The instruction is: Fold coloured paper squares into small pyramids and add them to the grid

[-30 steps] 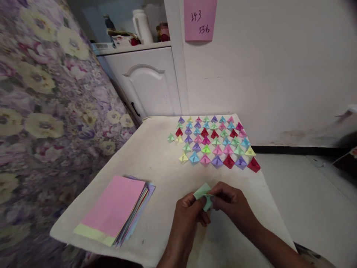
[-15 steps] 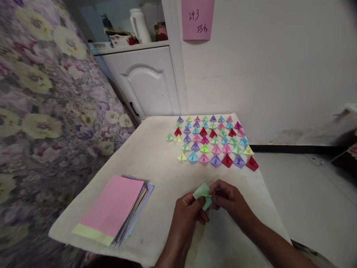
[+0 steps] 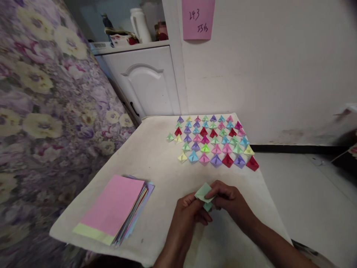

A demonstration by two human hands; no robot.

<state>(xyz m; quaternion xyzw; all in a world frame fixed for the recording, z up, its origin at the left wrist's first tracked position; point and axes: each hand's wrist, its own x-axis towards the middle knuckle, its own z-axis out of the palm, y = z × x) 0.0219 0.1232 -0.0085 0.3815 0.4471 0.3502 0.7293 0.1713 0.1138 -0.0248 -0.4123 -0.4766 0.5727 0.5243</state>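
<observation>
A small piece of pale green folded paper (image 3: 203, 191) is held between both hands above the near part of the table. My left hand (image 3: 191, 208) pinches its left and lower side, fingers curled beneath. My right hand (image 3: 224, 194) grips its right edge, with a fingertip pressed on the upper face. A lower green flap shows under the fingers; part of the paper is hidden by them. Beyond the hands, several rows of small folded paper shapes (image 3: 216, 160) in many colours stand on the table.
A stack of coloured paper sheets (image 3: 111, 204), pink on top, lies at the table's left. The cream-covered table (image 3: 156, 149) meets a white cabinet (image 3: 145, 82) and wall at the back. A floral curtain (image 3: 55, 111) hangs along the left side.
My right fingers have shifted left onto the green paper's upper face. Its upper part now sits flatter over the lower flap. My left hand stays gripping it, nearly in place.
</observation>
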